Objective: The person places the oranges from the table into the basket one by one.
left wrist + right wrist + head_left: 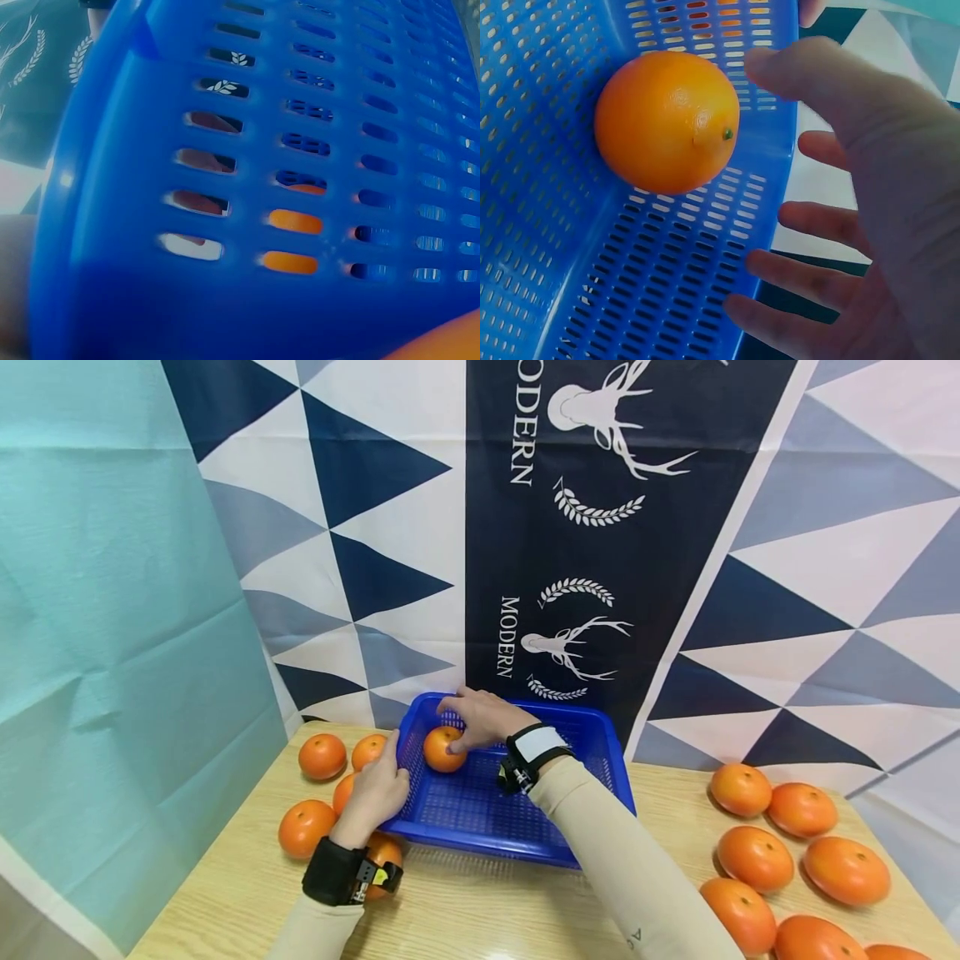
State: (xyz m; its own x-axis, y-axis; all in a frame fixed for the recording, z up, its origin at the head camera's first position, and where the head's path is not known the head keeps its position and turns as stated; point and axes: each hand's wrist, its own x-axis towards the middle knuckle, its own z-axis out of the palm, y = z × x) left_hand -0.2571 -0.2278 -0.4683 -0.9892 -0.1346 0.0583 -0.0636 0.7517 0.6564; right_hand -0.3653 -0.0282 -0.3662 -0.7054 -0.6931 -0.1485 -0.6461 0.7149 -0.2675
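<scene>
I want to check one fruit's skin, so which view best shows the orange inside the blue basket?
The right wrist view: the orange appears large, whole and uncovered. The head view shows it smaller, partly covered by the right hand. The left wrist view shows only orange patches, probably that fruit, through slots in the blue basket.

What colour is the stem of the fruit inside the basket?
The stem is green, seen best in the right wrist view.

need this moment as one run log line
left hand: holds blue basket by rim | right hand: at orange fruit inside, grip not closed on it | more fruit: on table, both sides
</scene>
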